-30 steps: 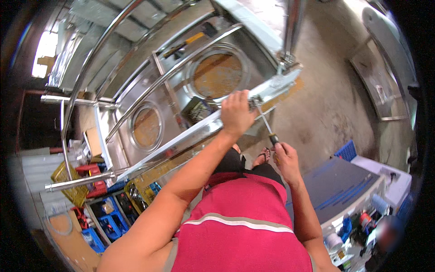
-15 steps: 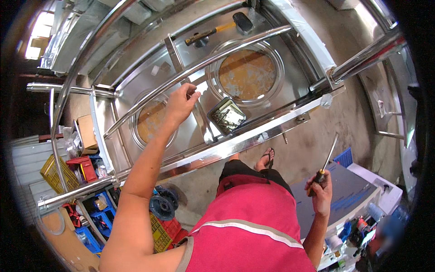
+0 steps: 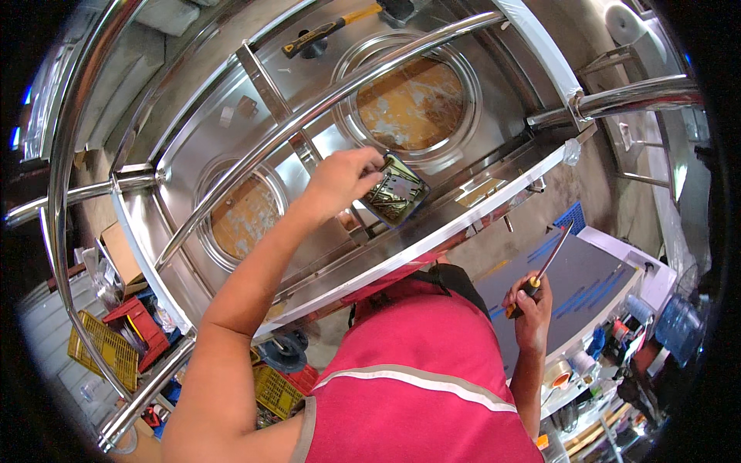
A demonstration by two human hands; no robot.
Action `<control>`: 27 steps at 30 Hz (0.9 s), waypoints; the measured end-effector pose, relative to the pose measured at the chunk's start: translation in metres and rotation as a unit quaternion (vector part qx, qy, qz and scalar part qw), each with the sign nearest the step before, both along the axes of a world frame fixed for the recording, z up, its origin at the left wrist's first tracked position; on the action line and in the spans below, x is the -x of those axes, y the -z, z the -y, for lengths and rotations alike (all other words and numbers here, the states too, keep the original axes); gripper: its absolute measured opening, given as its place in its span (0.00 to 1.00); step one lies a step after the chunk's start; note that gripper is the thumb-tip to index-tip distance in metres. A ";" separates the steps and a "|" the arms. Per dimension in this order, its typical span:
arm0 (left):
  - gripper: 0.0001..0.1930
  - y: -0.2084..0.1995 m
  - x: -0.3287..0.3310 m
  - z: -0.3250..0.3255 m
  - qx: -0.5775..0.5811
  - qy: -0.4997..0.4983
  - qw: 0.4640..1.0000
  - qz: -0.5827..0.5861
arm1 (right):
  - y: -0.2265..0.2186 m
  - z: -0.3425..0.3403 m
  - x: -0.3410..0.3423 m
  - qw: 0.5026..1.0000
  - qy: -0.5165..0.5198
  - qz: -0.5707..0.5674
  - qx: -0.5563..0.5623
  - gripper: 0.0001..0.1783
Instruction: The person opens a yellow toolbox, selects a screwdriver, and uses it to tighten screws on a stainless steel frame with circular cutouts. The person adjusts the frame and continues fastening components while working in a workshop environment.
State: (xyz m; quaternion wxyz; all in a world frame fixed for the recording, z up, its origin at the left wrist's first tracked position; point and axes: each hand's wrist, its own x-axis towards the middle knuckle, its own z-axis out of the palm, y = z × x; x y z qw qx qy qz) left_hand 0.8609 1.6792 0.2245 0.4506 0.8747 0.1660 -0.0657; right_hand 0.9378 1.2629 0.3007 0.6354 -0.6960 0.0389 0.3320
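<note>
The tray (image 3: 412, 207) lies at three o'clock from the left hand (image 3: 338, 183), whose grip I cannot tell. Touch lightly; hold clear the screwdriver (image 3: 534, 282) clasped in the right hand (image 3: 532, 309), at four o'clock.

Yellow-black screwdriver (image 3: 532, 285), dark fastener-filled tray (image 3: 411, 208)

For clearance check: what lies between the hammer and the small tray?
In the head view, the long metal tube and the larger round hole lie between hammer and tray.
</note>
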 end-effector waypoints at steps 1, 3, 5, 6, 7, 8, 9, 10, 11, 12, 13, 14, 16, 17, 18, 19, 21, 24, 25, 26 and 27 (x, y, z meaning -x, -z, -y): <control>0.13 0.002 -0.005 0.005 0.010 0.035 0.999 0.009 | -0.001 -0.003 0.001 1.000 0.006 -0.001 -0.007 0.19; 0.12 0.007 -0.015 0.011 -0.021 0.121 0.992 0.011 | -0.002 -0.006 0.002 1.000 0.012 -0.003 -0.012 0.19; 0.11 0.016 -0.024 0.014 -0.065 0.178 0.981 -0.044 | -0.002 -0.009 0.004 1.000 0.018 0.005 -0.016 0.18; 0.11 0.020 -0.029 0.015 -0.085 0.209 0.971 -0.077 | -0.002 -0.009 0.005 1.000 0.022 0.011 -0.015 0.18; 0.11 0.025 -0.032 0.015 -0.087 0.220 0.969 -0.072 | -0.001 -0.009 0.006 0.999 0.028 0.014 -0.022 0.18; 0.10 0.030 -0.035 0.016 -0.087 0.234 0.966 -0.070 | 0.000 -0.009 0.008 0.999 0.033 0.016 -0.022 0.17; 0.10 0.034 -0.037 0.018 -0.090 0.245 0.963 -0.072 | 0.001 -0.009 0.009 0.999 0.036 0.024 -0.027 0.16; 0.10 0.038 -0.039 0.021 -0.086 0.267 0.955 -0.098 | 0.002 -0.008 0.011 0.999 0.045 0.013 -0.021 0.16; 0.09 0.042 -0.039 0.025 -0.084 0.286 0.946 -0.127 | 0.003 -0.007 0.012 0.998 0.052 0.008 -0.019 0.16; 0.09 0.045 -0.040 0.030 -0.091 0.308 0.934 -0.157 | 0.003 -0.005 0.014 0.998 0.058 0.003 -0.018 0.15; 0.09 0.048 -0.040 0.037 -0.117 0.337 0.921 -0.158 | 0.004 -0.004 0.016 0.998 0.059 0.002 -0.013 0.15; 0.08 0.051 -0.039 0.042 -0.143 0.347 0.913 -0.161 | 0.005 -0.002 0.018 0.998 0.060 0.001 -0.008 0.15; 0.08 0.055 -0.038 0.052 -0.191 0.370 0.896 -0.154 | 0.005 0.000 0.021 0.998 0.065 0.004 -0.002 0.14; 0.07 0.057 -0.037 0.055 -0.219 0.373 0.889 -0.149 | 0.005 0.001 0.022 0.998 0.068 0.006 -0.001 0.14; 0.07 0.060 -0.037 0.058 -0.215 0.364 0.896 -0.134 | 0.006 0.001 0.023 0.998 0.070 0.011 -0.001 0.14; 0.07 0.063 -0.036 0.060 -0.215 0.358 0.899 -0.130 | 0.006 0.001 0.024 0.997 0.074 0.011 -0.005 0.13; 0.06 0.070 -0.035 0.062 -0.221 0.356 0.900 -0.118 | 0.006 0.000 0.026 0.997 0.079 0.017 -0.013 0.13; 0.06 0.077 -0.036 0.063 -0.238 0.363 0.896 -0.094 | 0.005 -0.001 0.026 0.997 0.074 0.023 -0.027 0.13; 0.06 0.077 -0.037 0.063 -0.243 0.362 0.896 -0.086 | 0.004 -0.001 0.026 0.997 0.075 0.018 -0.021 0.13; 0.06 0.076 -0.038 0.063 -0.254 0.365 0.891 -0.088 | 0.004 0.000 0.026 0.997 0.076 0.019 -0.019 0.12; 0.06 0.074 -0.041 0.063 -0.253 0.368 0.891 -0.081 | 0.004 0.001 0.026 0.997 0.076 0.019 -0.017 0.12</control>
